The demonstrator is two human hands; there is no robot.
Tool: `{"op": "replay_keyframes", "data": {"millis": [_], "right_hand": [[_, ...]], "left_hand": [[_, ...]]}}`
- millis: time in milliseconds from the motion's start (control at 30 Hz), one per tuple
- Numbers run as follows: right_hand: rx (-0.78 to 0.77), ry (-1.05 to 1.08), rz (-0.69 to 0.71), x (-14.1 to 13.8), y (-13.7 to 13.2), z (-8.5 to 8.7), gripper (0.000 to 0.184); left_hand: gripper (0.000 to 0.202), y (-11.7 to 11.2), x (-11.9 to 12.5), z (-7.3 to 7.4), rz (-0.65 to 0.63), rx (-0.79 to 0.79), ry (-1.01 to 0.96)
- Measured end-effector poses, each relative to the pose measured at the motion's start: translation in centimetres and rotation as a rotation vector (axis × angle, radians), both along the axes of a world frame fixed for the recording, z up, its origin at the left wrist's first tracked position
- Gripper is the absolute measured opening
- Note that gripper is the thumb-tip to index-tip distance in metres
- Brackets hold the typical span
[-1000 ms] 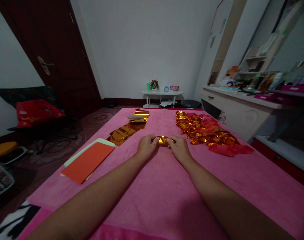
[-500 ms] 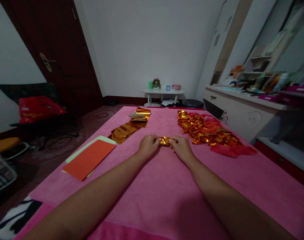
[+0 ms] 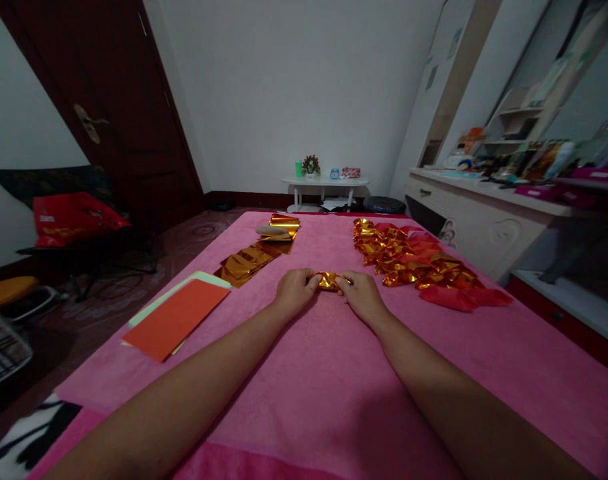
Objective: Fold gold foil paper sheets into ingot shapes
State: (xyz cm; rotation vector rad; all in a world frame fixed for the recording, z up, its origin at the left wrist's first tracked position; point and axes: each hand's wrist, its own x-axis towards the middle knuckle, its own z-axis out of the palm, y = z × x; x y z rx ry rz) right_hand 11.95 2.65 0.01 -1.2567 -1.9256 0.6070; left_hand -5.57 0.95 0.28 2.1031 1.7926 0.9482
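Observation:
A small piece of crumpled gold foil paper (image 3: 328,281) is stretched between my two hands, just above or on the pink cloth (image 3: 304,380). My left hand (image 3: 295,292) pinches its left end, thumb inward. At the other end my right hand (image 3: 362,293) grips with its fingers closed. To the right lies a pile of folded gold foil pieces (image 3: 389,250), with red paper pieces (image 3: 459,298) beside and among them. Flat gold foil sheets (image 3: 244,263) are fanned out on the left, with a grey object (image 3: 267,230) on their far end.
Orange and pale paper sheets (image 3: 179,319) lie at the left edge of the cloth. A cluttered white dresser (image 3: 484,207) stands on the right. Beyond the far edge is a small white table (image 3: 324,181). On the left a chair holds a red bag (image 3: 79,219).
Both hands keep their hold on the gold foil paper with hardly any movement. The whole view has shifted slightly.

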Motion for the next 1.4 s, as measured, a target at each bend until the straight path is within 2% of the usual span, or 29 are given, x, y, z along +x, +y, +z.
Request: {"op": "replay_keyframes", "data": {"millis": [1400], "right_hand": [[0.065,-0.082,-0.006,0.16,0.32,-0.39,0.027]], "left_hand": [[0.036,0.37,-0.18,-0.38,-0.028,0.004,0.028]]}}
